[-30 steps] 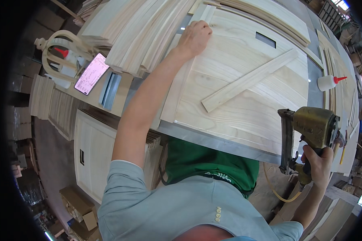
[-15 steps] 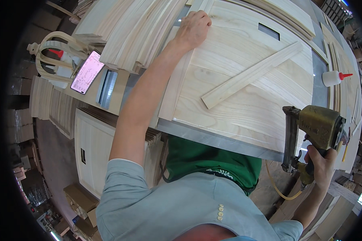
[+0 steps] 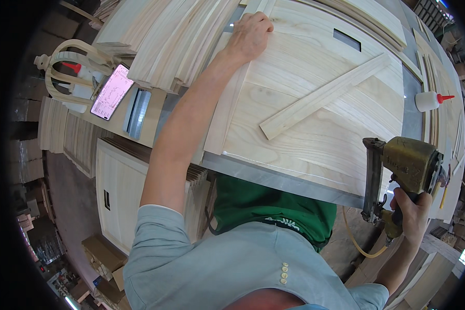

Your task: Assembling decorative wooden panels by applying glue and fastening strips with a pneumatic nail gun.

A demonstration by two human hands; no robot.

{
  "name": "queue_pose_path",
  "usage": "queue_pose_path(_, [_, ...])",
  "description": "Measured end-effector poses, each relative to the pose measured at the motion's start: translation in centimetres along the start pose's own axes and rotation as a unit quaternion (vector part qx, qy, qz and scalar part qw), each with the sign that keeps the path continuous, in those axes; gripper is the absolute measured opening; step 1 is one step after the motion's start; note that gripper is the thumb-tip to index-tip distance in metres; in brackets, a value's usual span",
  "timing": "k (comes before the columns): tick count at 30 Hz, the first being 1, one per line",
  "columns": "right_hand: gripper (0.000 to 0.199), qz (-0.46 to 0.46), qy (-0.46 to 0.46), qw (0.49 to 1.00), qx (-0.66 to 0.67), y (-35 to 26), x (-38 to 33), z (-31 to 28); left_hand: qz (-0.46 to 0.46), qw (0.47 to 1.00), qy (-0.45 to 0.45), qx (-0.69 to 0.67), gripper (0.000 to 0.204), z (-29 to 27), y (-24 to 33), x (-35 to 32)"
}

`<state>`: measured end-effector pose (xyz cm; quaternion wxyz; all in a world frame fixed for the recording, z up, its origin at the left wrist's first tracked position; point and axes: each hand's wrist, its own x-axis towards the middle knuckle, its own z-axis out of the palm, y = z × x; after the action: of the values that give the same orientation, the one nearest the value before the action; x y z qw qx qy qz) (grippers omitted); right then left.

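Panel: wooden panel (image 3: 315,98) lying flat on the bench (image 3: 289,182), upper centre of frame, a loose wooden strip (image 3: 323,96) slanting across it.
Left hand (image 3: 250,35): top centre, palm and fingers pressed flat on the panel's upper left edge, grip closed on nothing.
Right hand (image 3: 411,212): lower right, grip wrapped tight around the handle of a brass-coloured nail gun (image 3: 405,173), held off the bench's near edge.
Surroundings: glue bottle (image 3: 430,101) with red tip at right; lit phone (image 3: 111,92) at upper left beside stacked slats (image 3: 175,36).
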<state>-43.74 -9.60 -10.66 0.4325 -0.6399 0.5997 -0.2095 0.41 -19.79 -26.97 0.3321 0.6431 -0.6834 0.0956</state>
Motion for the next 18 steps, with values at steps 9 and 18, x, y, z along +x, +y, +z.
queue_pose_path(9, [0.018,-0.002,0.019,1.0,0.001,0.32,-0.02,0.12,0.0,1.0,-0.011,0.013,0.014,-0.16,0.16,0.16])
queue_pose_path(18, [0.016,0.008,0.042,0.999,0.001,0.47,-0.2,0.1,-0.02,0.999,-0.019,0.025,0.014,0.03,0.45,0.34])
